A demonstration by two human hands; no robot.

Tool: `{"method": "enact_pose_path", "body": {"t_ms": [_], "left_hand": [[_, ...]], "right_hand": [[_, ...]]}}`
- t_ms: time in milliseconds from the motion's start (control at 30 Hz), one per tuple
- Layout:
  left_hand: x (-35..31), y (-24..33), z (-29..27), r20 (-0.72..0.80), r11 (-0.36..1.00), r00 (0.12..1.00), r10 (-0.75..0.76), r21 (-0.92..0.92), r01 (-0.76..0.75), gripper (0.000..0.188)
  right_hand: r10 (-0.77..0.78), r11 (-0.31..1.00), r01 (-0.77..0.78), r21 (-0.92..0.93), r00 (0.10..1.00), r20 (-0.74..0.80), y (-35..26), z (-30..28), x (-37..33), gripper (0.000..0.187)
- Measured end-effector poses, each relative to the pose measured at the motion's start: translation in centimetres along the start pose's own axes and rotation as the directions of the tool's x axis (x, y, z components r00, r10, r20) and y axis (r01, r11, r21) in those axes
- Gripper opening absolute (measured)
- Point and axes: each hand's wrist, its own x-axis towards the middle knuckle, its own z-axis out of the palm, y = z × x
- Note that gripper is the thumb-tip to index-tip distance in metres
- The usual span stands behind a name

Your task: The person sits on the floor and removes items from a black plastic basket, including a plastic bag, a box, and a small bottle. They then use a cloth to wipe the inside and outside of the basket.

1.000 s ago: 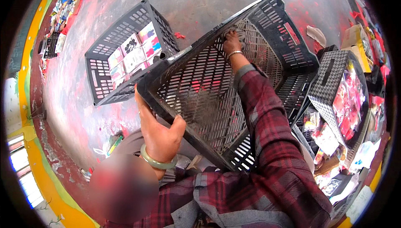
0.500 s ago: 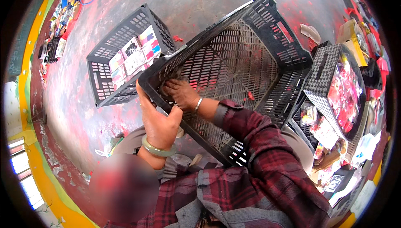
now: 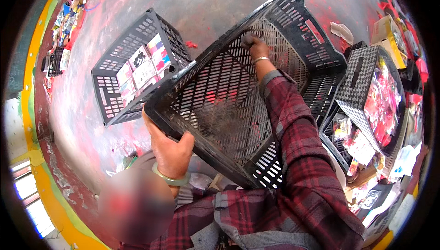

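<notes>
A large black plastic crate (image 3: 316,71) with slotted walls and base lies tilted in front of me, its inside facing me. My left hand (image 3: 170,153), with a pale green bangle on the wrist, grips the crate's near left corner, thumb on the near rim. Inside the crate, my right hand (image 3: 259,51) is closed around a dark grey wad (image 3: 248,39), perhaps a rag, against the far part of the slotted base. The fingertips are partly hidden by the hand itself. Brownish dust coats parts of the base.
On the left stands a smaller black crate (image 3: 130,37) with several printed square packs (image 3: 144,70). At right are a houndstooth-patterned box (image 3: 350,85) full of red and clear plastic packets, a cardboard box (image 3: 384,31) and loose papers. Clutter (image 3: 68,16) lines the far left wall.
My right hand has moved from the crate's near left corner to the far part of its base, arm stretched out. My left hand has shifted slightly down with the corner.
</notes>
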Motion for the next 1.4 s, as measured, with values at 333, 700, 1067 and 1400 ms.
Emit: {"method": "enact_pose_path", "body": {"t_ms": [333,700,1067,1400], "left_hand": [[-0.6,0.3,-0.2,-0.058,0.998,0.997,0.048,0.053,-0.045,0.078],[-0.5,1.3,-0.6,-0.105,0.990,0.985,0.137,-0.030,-0.141,0.068],[-0.6,0.8,0.2,-0.064,0.991,0.997,0.054,-0.119,-0.061,0.071],[-0.6,-1.6,-0.7,-0.121,0.996,0.992,-0.015,0.085,0.025,0.069]], "right_hand": [[0.183,0.375,-0.094,0.922,0.983,0.026,-14.3,1.6,-4.9,0.029],[0.041,0.346,0.072,0.935,0.995,-0.092,-24.5,1.1,-14.8,0.032],[-0.347,0.845,0.508,0.169,0.760,-0.550,-15.1,2.3,-9.5,0.045],[-0.368,0.927,0.335,-0.168,0.897,-0.245,-15.9,1.8,-8.9,0.029]]}}
